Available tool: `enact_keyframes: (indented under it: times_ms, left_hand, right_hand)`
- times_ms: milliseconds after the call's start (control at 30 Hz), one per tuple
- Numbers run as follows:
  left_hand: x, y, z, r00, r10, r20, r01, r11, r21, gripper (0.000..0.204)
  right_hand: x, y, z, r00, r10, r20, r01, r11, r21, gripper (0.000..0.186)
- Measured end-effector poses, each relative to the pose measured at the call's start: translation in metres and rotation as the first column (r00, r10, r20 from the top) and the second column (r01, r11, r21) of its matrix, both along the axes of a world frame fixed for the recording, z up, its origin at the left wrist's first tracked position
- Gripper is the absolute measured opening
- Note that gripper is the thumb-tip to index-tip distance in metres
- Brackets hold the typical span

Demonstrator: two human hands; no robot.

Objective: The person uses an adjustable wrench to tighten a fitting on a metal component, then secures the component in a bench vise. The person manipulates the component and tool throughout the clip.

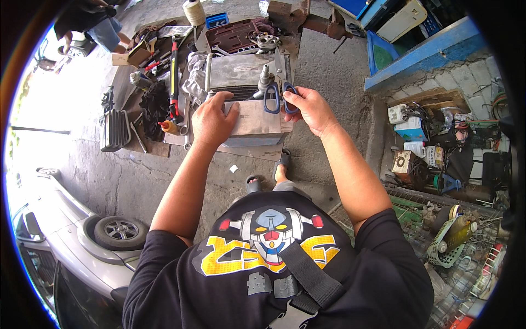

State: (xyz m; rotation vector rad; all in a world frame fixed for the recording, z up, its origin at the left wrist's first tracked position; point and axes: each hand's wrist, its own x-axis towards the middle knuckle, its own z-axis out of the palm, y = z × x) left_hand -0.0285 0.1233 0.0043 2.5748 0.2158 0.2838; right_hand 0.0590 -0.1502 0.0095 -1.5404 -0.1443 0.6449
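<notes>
My right hand (pixel 312 112) is closed on a pair of scissors (pixel 272 100) with dark blue handles. Their grey blades point away from me, over a boxy metal part. Palm down, my left hand (pixel 212 120) lies on the left side of a brown cardboard box (pixel 255 119), thumb apart from the other fingers. Just beyond the box is a grey finned metal part (pixel 244 68) with a pale flat top. A grey metal fitting with a nozzle-like tip (pixel 266 77) stands beside the scissors' blades.
Around the work lie a red-and-black long tool (pixel 174 77), a yellow bottle with a red tip (pixel 169 128), an open dark red tool case (pixel 233 37) and a thread cone (pixel 194 12). A silver car (pixel 71 236) stands at left. Another person (pixel 96 27) is at far left.
</notes>
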Motion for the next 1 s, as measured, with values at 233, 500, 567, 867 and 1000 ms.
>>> enact_keyframes:
  times_ms: [233, 500, 567, 867, 1000]
  left_hand:
    - [0.0, -0.001, 0.002, 1.0, -0.001, 0.004, 0.001, 1.0, -0.004, 0.036]
    - [0.0, -0.001, 0.002, 1.0, 0.003, -0.001, -0.003, 1.0, -0.016, 0.035]
    - [0.0, -0.001, 0.002, 1.0, 0.007, -0.016, -0.007, 1.0, -0.028, 0.035]
    - [-0.002, -0.001, -0.009, 0.996, -0.012, 0.088, 0.016, 0.999, -0.048, 0.031]
    - [-0.004, 0.001, -0.005, 0.986, -0.026, 0.167, 0.041, 0.995, -0.086, 0.026]
  right_hand:
    - [-0.001, 0.001, 0.001, 1.0, -0.002, 0.01, 0.002, 1.0, 0.0, 0.027]
    - [0.0, 0.001, -0.003, 1.0, -0.005, -0.007, 0.006, 1.0, 0.02, 0.027]
    - [-0.002, 0.001, -0.003, 0.999, 0.007, 0.035, -0.01, 0.996, 0.085, 0.027]
    - [-0.034, -0.054, -0.03, 0.972, -0.23, 0.054, 0.193, 0.904, 0.381, 0.028]
    - [-0.048, -0.092, -0.057, 0.855, -0.517, -0.033, 0.516, 0.843, 0.153, 0.024]
